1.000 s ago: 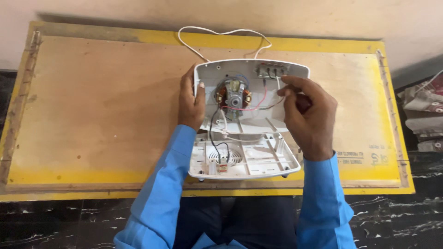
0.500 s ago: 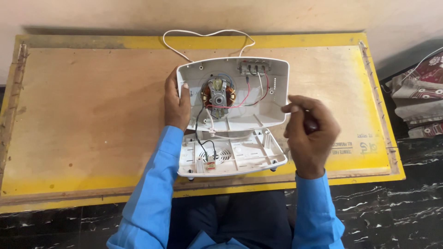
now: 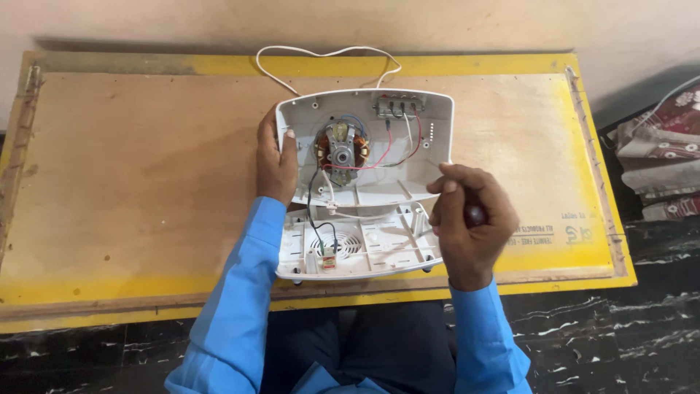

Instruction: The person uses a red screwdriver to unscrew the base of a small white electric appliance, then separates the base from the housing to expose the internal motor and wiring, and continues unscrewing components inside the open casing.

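Observation:
An opened white plastic appliance casing lies on a plywood board. Its upper half shows a small motor with copper windings, red, blue and black wires, and a switch block. The lower half lies flat toward me, with ribs and a round grille. My left hand grips the casing's left wall, thumb inside. My right hand is closed around a dark-handled tool, held just off the casing's right side. The tool's tip is hidden.
A white cord loops from the casing's far edge over the board's yellow border. Folded patterned cloth lies off the board to the right. Dark marble floor shows below, with my blue sleeves and lap.
My right hand has drawn back from inside the upper casing, out to its right side, still closed on the tool. My left hand keeps its hold on the left wall.

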